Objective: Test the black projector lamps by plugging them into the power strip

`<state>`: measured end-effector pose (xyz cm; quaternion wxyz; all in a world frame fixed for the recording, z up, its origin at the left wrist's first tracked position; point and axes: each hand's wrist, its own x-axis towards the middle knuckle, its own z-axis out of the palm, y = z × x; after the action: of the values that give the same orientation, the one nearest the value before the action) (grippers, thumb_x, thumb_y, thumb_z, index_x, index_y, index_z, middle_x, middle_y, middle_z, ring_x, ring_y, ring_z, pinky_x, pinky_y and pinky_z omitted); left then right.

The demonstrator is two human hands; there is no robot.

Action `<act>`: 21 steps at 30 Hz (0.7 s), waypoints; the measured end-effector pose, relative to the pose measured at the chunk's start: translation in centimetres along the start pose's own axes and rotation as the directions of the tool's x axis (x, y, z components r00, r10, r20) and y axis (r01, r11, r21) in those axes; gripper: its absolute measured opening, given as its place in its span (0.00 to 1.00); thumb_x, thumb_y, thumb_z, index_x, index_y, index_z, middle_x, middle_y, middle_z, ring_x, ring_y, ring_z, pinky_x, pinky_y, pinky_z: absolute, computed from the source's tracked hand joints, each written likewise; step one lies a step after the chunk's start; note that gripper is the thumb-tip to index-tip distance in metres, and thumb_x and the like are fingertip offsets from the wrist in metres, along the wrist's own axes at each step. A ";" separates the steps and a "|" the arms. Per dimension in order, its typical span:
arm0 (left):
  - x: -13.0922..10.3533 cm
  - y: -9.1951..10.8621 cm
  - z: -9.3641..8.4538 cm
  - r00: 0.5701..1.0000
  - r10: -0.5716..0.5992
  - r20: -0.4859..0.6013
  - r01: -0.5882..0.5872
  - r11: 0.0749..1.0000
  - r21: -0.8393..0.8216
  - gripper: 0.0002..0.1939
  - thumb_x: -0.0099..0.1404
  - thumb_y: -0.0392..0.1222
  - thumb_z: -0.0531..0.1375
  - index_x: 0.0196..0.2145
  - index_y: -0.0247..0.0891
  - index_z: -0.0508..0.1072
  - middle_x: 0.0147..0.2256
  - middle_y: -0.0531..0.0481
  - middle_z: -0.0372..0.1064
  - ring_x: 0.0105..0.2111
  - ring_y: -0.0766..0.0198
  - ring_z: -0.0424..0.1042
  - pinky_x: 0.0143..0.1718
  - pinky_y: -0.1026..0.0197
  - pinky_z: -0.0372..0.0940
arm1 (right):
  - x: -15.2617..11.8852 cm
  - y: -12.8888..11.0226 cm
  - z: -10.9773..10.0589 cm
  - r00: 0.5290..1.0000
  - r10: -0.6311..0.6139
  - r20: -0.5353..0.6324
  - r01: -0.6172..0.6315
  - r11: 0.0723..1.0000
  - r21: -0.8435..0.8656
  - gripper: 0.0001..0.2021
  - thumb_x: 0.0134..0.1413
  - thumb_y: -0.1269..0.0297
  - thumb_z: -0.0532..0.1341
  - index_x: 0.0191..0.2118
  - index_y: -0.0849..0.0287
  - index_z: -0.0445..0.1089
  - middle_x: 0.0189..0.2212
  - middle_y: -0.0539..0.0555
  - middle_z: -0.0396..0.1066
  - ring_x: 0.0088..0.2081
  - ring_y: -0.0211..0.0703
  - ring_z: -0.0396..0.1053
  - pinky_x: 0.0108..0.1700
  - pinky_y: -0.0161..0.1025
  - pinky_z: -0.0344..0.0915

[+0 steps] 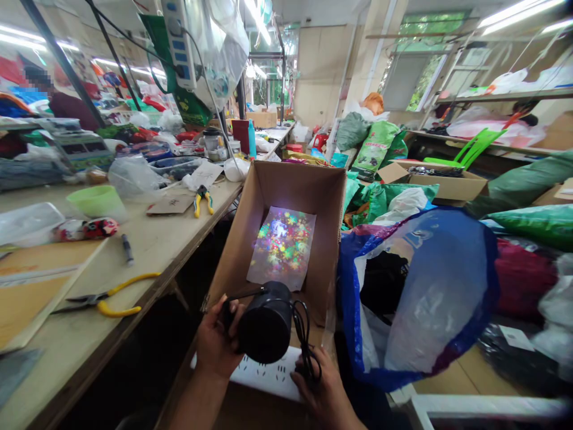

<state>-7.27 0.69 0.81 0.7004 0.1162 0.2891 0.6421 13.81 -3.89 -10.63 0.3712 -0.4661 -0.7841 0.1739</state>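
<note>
A black cylindrical lamp [265, 325] is held up by my left hand [220, 343], whose fingers wrap round its bracket on the left side. My right hand [320, 382] is closed on the black cable [304, 340] and what seems to be its plug, over the right part of a white power strip [259, 373]. Beyond the lamp stands an open cardboard box [290, 179]. A white sheet [286, 269] inside it carries bright coloured spots of light.
On the workbench [179, 245] at left lie yellow-handled pliers [107, 298], smaller pliers [203, 201] and a pen [127, 249]. A large open blue bag [483, 269] stands right of the box. A person [67, 104] is at the far left.
</note>
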 end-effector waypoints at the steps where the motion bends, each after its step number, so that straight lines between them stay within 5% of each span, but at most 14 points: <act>1: 0.0 0.0 0.0 1.000 0.005 0.003 -0.005 1.000 0.015 0.12 0.56 0.42 0.59 0.17 0.36 0.66 0.10 0.58 0.55 0.08 0.72 0.54 0.10 0.71 0.51 | 0.0 0.1 0.0 1.000 -0.001 -0.005 0.002 1.000 0.011 0.05 0.52 0.71 0.60 0.35 0.56 0.68 0.33 0.55 0.70 0.35 0.46 0.69 0.37 0.40 0.68; 6: -0.2 -0.4 -0.1 0.997 0.081 0.016 -0.082 0.989 0.124 0.15 0.59 0.46 0.57 0.18 0.37 0.65 0.09 0.59 0.54 0.07 0.72 0.51 0.09 0.70 0.48 | 0.1 0.2 -0.1 0.996 0.055 -0.065 -0.048 0.993 0.111 0.02 0.51 0.69 0.60 0.31 0.58 0.71 0.30 0.55 0.71 0.33 0.44 0.70 0.35 0.39 0.67; 11: -0.6 -1.5 0.2 0.967 0.249 0.054 -0.254 0.922 0.294 0.20 0.60 0.47 0.57 0.14 0.37 0.60 0.11 0.56 0.55 0.14 0.71 0.58 0.18 0.70 0.56 | 0.8 -0.9 -1.3 0.955 0.296 -0.008 -0.269 0.879 0.393 0.06 0.52 0.63 0.62 0.28 0.59 0.71 0.30 0.55 0.71 0.34 0.46 0.69 0.37 0.40 0.66; 14: -1.2 -2.1 0.3 0.941 0.333 0.054 -0.325 0.853 0.408 0.18 0.59 0.47 0.59 0.17 0.37 0.62 0.12 0.57 0.56 0.14 0.72 0.54 0.15 0.70 0.50 | 1.5 -1.5 -2.5 0.865 0.497 0.072 -0.432 0.663 0.612 0.08 0.51 0.60 0.64 0.30 0.60 0.71 0.30 0.55 0.71 0.33 0.45 0.69 0.36 0.39 0.66; 18: -3.0 -1.9 1.0 0.917 0.392 0.072 -0.367 0.760 0.536 0.16 0.58 0.46 0.61 0.19 0.36 0.65 0.13 0.59 0.54 0.14 0.73 0.49 0.16 0.69 0.45 | 1.7 -2.1 -3.9 0.731 0.624 0.275 -0.500 0.216 0.839 0.16 0.49 0.57 0.66 0.42 0.58 0.69 0.37 0.56 0.72 0.36 0.46 0.71 0.39 0.44 0.68; 21: -4.7 -2.0 1.6 0.888 0.435 0.152 -0.407 0.587 0.700 0.09 0.57 0.43 0.62 0.23 0.37 0.70 0.15 0.58 0.54 0.17 0.70 0.51 0.18 0.67 0.47 | 1.3 -3.2 -4.5 0.738 0.578 0.349 -0.463 0.058 0.884 0.24 0.42 0.59 0.69 0.48 0.54 0.66 0.45 0.58 0.71 0.37 0.48 0.72 0.38 0.45 0.69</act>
<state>-4.73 -3.85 2.27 0.4216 0.4323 0.4919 0.6272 14.87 -4.73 -5.12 0.5181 -0.4107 -0.2818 0.6953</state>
